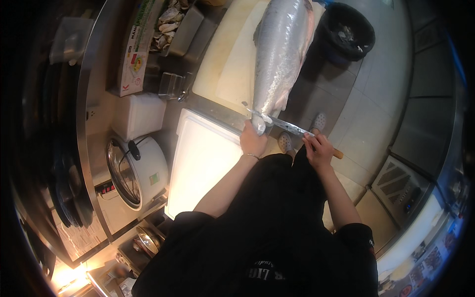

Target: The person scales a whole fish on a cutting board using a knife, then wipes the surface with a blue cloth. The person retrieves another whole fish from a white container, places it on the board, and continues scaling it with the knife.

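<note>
A large silvery whole fish (pixel 278 55) lies lengthwise on a pale cutting board (pixel 222 55), its tail end towards me. My left hand (pixel 254 139) grips the narrow tail end at the board's near edge. In my right hand (pixel 319 150) is a long knife (pixel 287 126) with a wooden handle, held near where blade and handle meet. The blade crosses the fish just beyond my left hand, its tip pointing left. Pale bits cling to the blade where it meets the fish; how deep it sits there cannot be told.
Left of the board stand a metal container (pixel 187 31), oyster shells (pixel 169 26), a cling film box (pixel 131 59) and a small clear container (pixel 170 85). Nearer are a white lidded bin (pixel 211 148) and a rice cooker (pixel 148 174). A black-lined waste bin (pixel 347 33) stands on the floor at right.
</note>
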Available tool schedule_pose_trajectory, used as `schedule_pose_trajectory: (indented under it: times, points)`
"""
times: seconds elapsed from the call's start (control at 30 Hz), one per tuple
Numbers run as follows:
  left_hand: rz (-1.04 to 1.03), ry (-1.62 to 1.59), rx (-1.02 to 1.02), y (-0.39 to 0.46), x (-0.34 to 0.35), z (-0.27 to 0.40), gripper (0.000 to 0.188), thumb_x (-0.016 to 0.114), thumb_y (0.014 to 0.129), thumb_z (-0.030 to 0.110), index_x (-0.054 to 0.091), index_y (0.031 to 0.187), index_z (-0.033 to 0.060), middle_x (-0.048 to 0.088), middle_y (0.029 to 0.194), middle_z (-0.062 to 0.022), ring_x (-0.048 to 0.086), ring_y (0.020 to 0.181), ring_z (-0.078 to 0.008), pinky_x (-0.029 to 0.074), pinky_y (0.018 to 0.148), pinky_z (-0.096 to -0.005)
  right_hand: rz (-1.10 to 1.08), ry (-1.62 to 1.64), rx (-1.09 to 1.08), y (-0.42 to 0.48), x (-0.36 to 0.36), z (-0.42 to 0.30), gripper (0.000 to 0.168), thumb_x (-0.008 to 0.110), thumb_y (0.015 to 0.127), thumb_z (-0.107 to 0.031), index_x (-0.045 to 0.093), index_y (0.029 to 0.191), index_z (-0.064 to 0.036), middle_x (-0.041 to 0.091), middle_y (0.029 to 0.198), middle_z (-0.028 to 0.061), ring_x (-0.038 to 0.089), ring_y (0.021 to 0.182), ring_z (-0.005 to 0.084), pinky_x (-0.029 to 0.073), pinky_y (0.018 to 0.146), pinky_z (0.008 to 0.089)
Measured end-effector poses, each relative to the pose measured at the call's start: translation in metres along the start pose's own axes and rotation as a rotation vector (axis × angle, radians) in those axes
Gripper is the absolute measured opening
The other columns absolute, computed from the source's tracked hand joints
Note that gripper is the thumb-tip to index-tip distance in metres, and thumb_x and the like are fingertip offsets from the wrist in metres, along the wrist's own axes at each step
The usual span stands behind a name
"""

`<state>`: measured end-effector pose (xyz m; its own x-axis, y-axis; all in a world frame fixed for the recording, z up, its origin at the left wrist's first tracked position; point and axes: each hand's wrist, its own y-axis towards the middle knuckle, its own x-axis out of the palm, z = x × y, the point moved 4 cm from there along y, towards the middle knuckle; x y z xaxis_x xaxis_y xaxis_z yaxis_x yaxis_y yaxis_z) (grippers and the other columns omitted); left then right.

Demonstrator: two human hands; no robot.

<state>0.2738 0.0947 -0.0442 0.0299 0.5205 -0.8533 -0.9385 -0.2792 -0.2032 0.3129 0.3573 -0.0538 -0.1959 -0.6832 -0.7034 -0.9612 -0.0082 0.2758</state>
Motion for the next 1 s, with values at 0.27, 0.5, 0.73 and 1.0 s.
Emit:
schedule_pose_trajectory:
  times: [0.27, 0.5, 0.73, 1.0]
  points:
    - [-0.061, 0.009, -0.055, 0.002, -0.005, 0.001, 0.056, 0.075, 0.081, 0.015, 0.049, 0.128, 0.0008, 0.071, 0.104, -0.0326, 0.068, 0.098, -0.0540, 0.053, 0.086, -0.0604, 0.083, 0.041, 0.016, 0.009, 0.013, -0.008, 0.019, 0.084, 0.088, -0.022, 0.081, 0.107, -0.021, 0.062, 0.082, 0.0009, 0.065, 0.074, 0.0236, 0.050, 0.063, 0.0394]
    - [-0.081, 0.030, -0.041, 0.002, 0.000, -0.001, 0.055, 0.075, 0.081, 0.015, 0.049, 0.127, 0.0011, 0.070, 0.105, -0.0333, 0.068, 0.099, -0.0537, 0.054, 0.087, -0.0599, 0.106, 0.041, 0.070, 0.035, 0.035, -0.034, 0.018, 0.081, 0.091, -0.029, 0.082, 0.107, -0.021, 0.065, 0.084, 0.0015, 0.067, 0.080, 0.0257, 0.054, 0.069, 0.0405]
    - [-0.082, 0.037, -0.010, -0.001, -0.003, 0.003, 0.055, 0.077, 0.081, 0.017, 0.049, 0.126, 0.0009, 0.070, 0.108, -0.0322, 0.067, 0.099, -0.0538, 0.053, 0.087, -0.0593, 0.207, 0.055, 0.150, 0.009, 0.014, -0.001, 0.020, 0.084, 0.088, -0.024, 0.083, 0.108, -0.021, 0.065, 0.083, 0.0021, 0.068, 0.076, 0.0254, 0.055, 0.068, 0.0403]
    - [0.083, 0.239, 0.115, 0.008, -0.008, 0.010, 0.069, 0.077, 0.091, 0.040, 0.050, 0.140, -0.0006, 0.058, 0.134, -0.0278, 0.054, 0.128, -0.0468, 0.042, 0.105, -0.0579, 0.177, 0.117, 0.152, 0.051, 0.053, -0.018, 0.019, 0.084, 0.089, -0.022, 0.082, 0.108, -0.020, 0.065, 0.084, 0.0023, 0.067, 0.079, 0.0254, 0.052, 0.067, 0.0399]
